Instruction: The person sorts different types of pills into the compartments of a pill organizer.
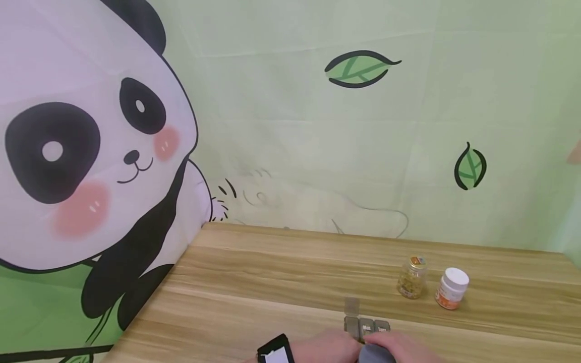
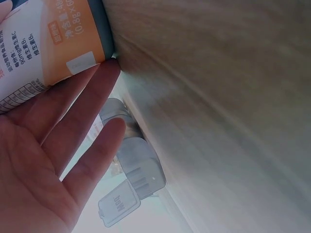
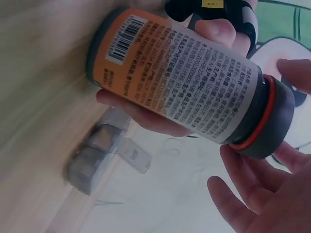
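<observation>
My left hand [image 1: 329, 345], a watch on its wrist, holds a supplement bottle [image 3: 184, 82] by its body. The bottle has an orange and white printed label and lies tilted over the table. Around its dark cap [image 3: 269, 119], which has a red ring, are the thumb and fingers of my right hand [image 3: 272, 199]. Just beyond both hands stands a grey translucent pill organizer [image 1: 366, 325] with day names on its lids. One of its lids [image 1: 351, 306] is flipped open toward the far side. In the head view, only the bottle's dark end shows between the hands.
Behind the organizer, to the right, stand a clear jar [image 1: 412, 280] with a gold lid and a white bottle [image 1: 452, 288] with an orange label. The wooden table [image 1: 272, 272] runs back to a hanging cloth [image 1: 290, 126] with a panda and leaves.
</observation>
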Demonstrator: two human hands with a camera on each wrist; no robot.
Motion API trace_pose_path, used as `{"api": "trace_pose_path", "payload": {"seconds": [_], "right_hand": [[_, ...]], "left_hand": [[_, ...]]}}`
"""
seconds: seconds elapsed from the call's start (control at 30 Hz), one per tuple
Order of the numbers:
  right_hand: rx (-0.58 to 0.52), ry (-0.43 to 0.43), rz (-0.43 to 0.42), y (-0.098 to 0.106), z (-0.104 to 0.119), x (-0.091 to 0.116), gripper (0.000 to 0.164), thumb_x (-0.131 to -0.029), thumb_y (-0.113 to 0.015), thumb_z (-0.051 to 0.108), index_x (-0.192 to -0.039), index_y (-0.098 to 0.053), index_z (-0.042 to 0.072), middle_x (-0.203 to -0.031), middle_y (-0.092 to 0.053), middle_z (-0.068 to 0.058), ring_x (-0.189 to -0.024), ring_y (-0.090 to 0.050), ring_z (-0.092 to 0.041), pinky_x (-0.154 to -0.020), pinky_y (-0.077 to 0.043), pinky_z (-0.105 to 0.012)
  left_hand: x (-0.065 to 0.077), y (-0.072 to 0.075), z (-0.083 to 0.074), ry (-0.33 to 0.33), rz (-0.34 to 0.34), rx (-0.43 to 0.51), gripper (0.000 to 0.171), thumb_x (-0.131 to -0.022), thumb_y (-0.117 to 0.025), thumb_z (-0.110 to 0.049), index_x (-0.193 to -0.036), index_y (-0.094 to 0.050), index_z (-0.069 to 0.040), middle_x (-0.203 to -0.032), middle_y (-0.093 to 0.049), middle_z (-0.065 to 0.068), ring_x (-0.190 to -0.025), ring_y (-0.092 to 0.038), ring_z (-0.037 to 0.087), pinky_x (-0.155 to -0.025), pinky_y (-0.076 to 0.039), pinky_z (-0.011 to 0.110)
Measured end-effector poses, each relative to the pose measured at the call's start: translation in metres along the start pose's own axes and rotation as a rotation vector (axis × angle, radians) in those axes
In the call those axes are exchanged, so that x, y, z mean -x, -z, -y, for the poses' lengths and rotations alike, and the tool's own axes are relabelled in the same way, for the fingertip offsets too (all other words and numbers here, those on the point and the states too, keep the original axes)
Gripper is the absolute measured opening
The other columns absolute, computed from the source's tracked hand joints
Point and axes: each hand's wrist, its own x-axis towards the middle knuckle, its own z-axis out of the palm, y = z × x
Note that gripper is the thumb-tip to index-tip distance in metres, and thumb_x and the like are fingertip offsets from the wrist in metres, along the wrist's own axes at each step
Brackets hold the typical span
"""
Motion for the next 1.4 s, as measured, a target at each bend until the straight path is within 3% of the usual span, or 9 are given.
{"api": "trace_pose_path", "payload": {"seconds": [0.1,0.23,0.4,0.57,0.77,0.93,1.07,1.2,1.4], "right_hand": [[0.125,0.046,-0.084,-0.001,0.012,-0.004,0.052,-0.088,-0.071,0.037,-0.127,-0.051,0.011,-0.110,-0.062,0.000,-0.096,-0.057,-0.009,-0.073,-0.046,-0.025],[0.155,0.102,-0.163,0.000,0.023,-0.009,0.051,-0.088,-0.070,0.038,-0.129,-0.051,0.014,-0.109,-0.062,0.002,-0.096,-0.058,-0.009,-0.081,-0.042,-0.018],[0.149,0.151,-0.165,0.006,0.025,-0.012,0.047,-0.091,-0.068,0.035,-0.127,-0.053,0.009,-0.111,-0.062,-0.001,-0.098,-0.058,-0.011,-0.088,-0.038,-0.014],[0.135,0.125,-0.158,0.009,0.029,-0.013,0.047,-0.087,-0.072,0.033,-0.125,-0.056,0.009,-0.112,-0.062,0.002,-0.098,-0.058,-0.010,-0.086,-0.039,-0.013],[0.010,0.123,-0.128,0.017,0.033,-0.019,0.045,-0.085,-0.074,0.024,-0.125,-0.057,0.012,-0.115,-0.062,0.002,-0.102,-0.057,-0.010,-0.084,-0.041,-0.019],[-0.141,0.151,-0.139,0.035,0.032,-0.021,0.062,-0.075,-0.079,0.015,-0.131,-0.054,0.008,-0.122,-0.059,-0.002,-0.108,-0.054,-0.014,-0.086,-0.041,-0.023],[-0.026,-0.039,-0.187,0.049,0.036,-0.016,0.063,-0.073,-0.085,0.019,-0.128,-0.056,0.016,-0.114,-0.060,0.008,-0.095,-0.056,-0.006,-0.071,-0.045,-0.022],[0.060,-0.252,-0.191,0.053,0.029,-0.004,0.049,-0.076,-0.082,0.016,-0.120,-0.060,0.020,-0.100,-0.056,0.016,-0.076,-0.049,0.001,-0.056,-0.039,-0.022],[0.053,-0.416,-0.022,0.049,-0.005,0.027,0.035,-0.085,-0.074,0.019,-0.116,-0.061,0.008,-0.099,-0.050,0.009,-0.074,-0.044,0.003,-0.054,-0.039,-0.024]], "left_hand": [[-0.001,0.000,-0.001,0.011,0.003,-0.052,0.015,-0.087,-0.066,-0.018,-0.072,-0.063,-0.016,-0.055,-0.047,-0.016,-0.048,-0.035,-0.007,-0.047,-0.031,0.010],[-0.003,0.000,-0.001,0.021,0.000,-0.117,0.018,-0.085,-0.067,-0.018,-0.068,-0.063,-0.017,-0.053,-0.045,-0.017,-0.046,-0.033,-0.007,-0.045,-0.030,0.010],[-0.003,0.000,-0.001,0.014,-0.005,-0.124,0.017,-0.084,-0.068,-0.017,-0.068,-0.064,-0.017,-0.054,-0.046,-0.017,-0.047,-0.034,-0.007,-0.046,-0.031,0.010],[-0.002,0.001,-0.001,0.002,-0.005,-0.069,0.017,-0.086,-0.067,-0.015,-0.069,-0.065,-0.015,-0.054,-0.047,-0.016,-0.047,-0.035,-0.007,-0.047,-0.032,0.009],[-0.001,0.001,-0.001,-0.002,-0.017,-0.098,0.019,-0.085,-0.066,-0.014,-0.067,-0.060,-0.016,-0.053,-0.043,-0.016,-0.047,-0.032,-0.007,-0.045,-0.029,0.010],[-0.001,0.001,0.000,0.010,-0.013,-0.019,0.005,-0.089,-0.065,-0.018,-0.084,-0.065,-0.016,-0.062,-0.050,-0.017,-0.053,-0.039,-0.009,-0.051,-0.033,0.008],[-0.001,0.000,0.001,-0.002,-0.041,0.029,0.009,-0.092,-0.064,-0.022,-0.101,-0.067,-0.021,-0.071,-0.055,-0.020,-0.059,-0.043,-0.013,-0.057,-0.037,0.006],[0.000,-0.001,-0.001,0.007,-0.033,-0.012,0.007,-0.091,-0.065,-0.024,-0.097,-0.068,-0.023,-0.068,-0.053,-0.021,-0.057,-0.042,-0.013,-0.054,-0.036,0.007],[0.000,-0.001,0.000,0.007,-0.017,-0.028,0.008,-0.094,-0.062,-0.026,-0.098,-0.068,-0.022,-0.067,-0.052,-0.020,-0.056,-0.042,-0.011,-0.054,-0.036,0.008]]}}
